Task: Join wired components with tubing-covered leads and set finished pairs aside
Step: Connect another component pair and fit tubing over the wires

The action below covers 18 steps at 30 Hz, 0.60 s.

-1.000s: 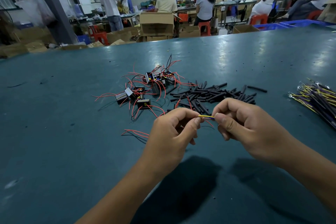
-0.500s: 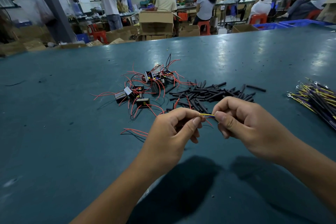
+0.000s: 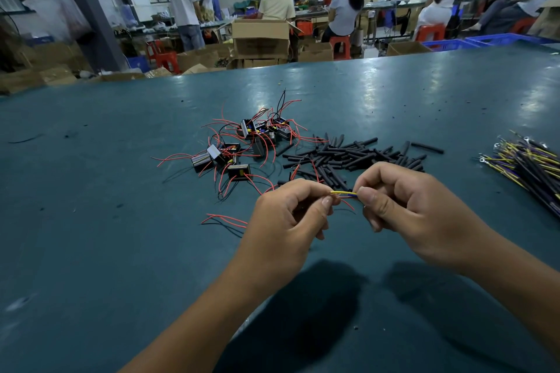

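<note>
Head view: we see left hand and right hand above table, each pinching one end of yellow-blue lead between thumb and fingers. Behind hands: tubing pile. Left of it: components with red wires. Far right: lead bundle.

Yellow-and-blue lead, black tubing (teal table)
</note>
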### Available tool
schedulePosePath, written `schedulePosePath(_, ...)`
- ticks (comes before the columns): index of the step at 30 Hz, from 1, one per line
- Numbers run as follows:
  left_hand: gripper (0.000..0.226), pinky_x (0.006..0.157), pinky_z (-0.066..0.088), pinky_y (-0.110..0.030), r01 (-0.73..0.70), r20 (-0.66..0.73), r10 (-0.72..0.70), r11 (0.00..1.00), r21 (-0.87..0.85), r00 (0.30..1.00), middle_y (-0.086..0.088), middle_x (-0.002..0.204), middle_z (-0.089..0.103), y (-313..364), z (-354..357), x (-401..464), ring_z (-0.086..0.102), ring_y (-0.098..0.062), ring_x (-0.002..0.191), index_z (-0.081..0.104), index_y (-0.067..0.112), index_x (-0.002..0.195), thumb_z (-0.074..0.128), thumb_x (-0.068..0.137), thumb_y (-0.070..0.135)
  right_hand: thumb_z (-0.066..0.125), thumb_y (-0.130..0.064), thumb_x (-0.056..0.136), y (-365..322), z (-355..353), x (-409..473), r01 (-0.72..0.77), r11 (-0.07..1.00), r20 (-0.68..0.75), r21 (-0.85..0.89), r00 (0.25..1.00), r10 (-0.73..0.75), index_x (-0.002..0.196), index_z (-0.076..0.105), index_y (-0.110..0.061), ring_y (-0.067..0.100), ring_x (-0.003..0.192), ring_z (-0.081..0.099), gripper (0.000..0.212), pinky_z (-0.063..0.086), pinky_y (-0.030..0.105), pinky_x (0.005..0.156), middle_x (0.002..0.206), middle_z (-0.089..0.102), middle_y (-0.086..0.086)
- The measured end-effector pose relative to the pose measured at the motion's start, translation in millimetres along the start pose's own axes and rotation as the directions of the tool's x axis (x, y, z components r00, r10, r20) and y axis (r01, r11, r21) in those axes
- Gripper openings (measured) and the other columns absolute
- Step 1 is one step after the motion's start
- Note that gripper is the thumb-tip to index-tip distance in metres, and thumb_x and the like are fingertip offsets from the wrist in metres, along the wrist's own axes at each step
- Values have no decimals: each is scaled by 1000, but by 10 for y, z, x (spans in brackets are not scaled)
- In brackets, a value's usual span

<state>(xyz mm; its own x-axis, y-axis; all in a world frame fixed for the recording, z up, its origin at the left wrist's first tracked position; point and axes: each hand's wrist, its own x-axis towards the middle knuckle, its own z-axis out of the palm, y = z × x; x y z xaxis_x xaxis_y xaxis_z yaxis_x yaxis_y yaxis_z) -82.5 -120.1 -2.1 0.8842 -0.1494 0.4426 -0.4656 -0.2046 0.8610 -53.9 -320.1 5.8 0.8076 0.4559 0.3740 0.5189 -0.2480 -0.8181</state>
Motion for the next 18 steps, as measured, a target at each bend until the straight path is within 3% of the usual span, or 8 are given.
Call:
schedulePosePath(5, 12, 58, 50, -42, -58, -77, 71, 984, 166, 995, 6, 68, 59, 17, 14, -2, 58, -22, 59, 67, 26, 83, 60, 88, 17, 51, -51, 91, -1, 20, -8, 14, 1000, -1, -15, 1000, -14, 91, 59, -33, 10, 58, 53, 20, 41, 19, 57, 65, 63, 0)
schedulePosePath(9, 10, 59, 49, -44, -56, -106, 78, 979, 196, 991, 5, 68, 59, 36, 9, 0, 57, -23, 61, 69, 20, 81, 61, 87, 19, 53, -50, 92, -3, 24, -14, 21, 1000, -4, -18, 1000, -22, 92, 59, -32, 11, 60, 56, 19, 45, 24, 60, 67, 64, 1)
schedulePosePath(12, 10, 57, 49, -39, -8, -92, 19, 993, 121, 996, 2, 66, 60, 53, -18, -3, 57, -24, 60, 68, 22, 81, 61, 88, 19, 54, -48, 92, -6, 1, -22, 24, 999, -20, -37, 999, -25, 91, 59, -32, 12, 60, 56, 17, 46, 29, 60, 68, 64, 2)
schedulePosePath(16, 13, 52, 47, -23, 91, -121, -98, 994, -66, 988, -4, 65, 60, 49, -80, 26, 54, -12, 59, 69, 9, 85, 61, 95, 7, 57, -44, 91, -7, -62, -16, 19, 1000, -39, -21, 999, -20, 92, 59, -29, 8, 63, 58, 16, 45, 20, 61, 70, 64, 1)
schedulePosePath(18, 14, 51, 47, -22, 142, -83, -159, 973, -183, 984, -2, 68, 60, 63, -75, 23, 54, -13, 59, 68, 5, 84, 62, 92, 15, 58, -47, 92, -14, -62, -15, 24, 999, -35, -21, 999, -25, 91, 60, -30, 10, 64, 60, 18, 46, 23, 61, 71, 65, 1)
